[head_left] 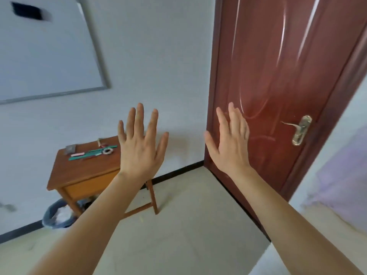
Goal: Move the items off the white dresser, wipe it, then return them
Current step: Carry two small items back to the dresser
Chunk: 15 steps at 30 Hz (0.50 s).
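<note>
Left hand [142,143] and right hand [231,141] are raised, fingers spread, holding nothing, before a table [79,173] and door [278,76].

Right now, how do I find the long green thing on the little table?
Look left of the big red-brown door to the small wooden table against the white wall. Small things lie on its top. The green strip is the longest one and the only green one, with a white ring by its right end.
</note>
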Tool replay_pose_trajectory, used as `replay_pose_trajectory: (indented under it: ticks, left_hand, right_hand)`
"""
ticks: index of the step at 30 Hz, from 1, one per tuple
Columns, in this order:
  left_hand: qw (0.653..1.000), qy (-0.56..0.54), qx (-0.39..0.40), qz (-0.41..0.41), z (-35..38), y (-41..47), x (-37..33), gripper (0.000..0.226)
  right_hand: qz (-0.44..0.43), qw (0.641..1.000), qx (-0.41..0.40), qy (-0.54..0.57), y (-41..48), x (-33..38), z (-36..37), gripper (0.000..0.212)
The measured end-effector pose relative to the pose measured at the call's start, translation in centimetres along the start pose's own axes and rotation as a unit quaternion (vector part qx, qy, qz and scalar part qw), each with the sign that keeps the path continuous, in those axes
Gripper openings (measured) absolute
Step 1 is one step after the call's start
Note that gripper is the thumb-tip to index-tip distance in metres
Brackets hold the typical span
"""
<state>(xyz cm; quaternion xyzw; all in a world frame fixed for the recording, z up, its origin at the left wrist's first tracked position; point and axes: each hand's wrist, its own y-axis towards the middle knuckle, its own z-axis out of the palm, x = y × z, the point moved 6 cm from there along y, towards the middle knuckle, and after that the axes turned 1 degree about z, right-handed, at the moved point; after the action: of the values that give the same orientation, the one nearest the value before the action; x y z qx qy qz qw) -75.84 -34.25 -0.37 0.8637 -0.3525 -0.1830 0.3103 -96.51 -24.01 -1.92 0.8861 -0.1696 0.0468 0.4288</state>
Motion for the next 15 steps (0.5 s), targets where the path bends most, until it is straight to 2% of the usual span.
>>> replay_pose_trajectory:
  ticks: [8, 15]
  left_hand:
    - [0.988, 0.066, 0.009, -0.137, 0.2, -1.1, 18.0, 0.062]
    - [0.975, 0.135, 0.049, -0.172, 6.1, 4.4, 31.4, 0.067]
  right_hand:
    - [-0.101, 0.988, 0.071, 0.096, 4.7, 12.1, 14.9, 0.067]
    - [-0.134, 0.974, 0.126, 0.136, 12.1, 16.8, 30.5, 0.067]
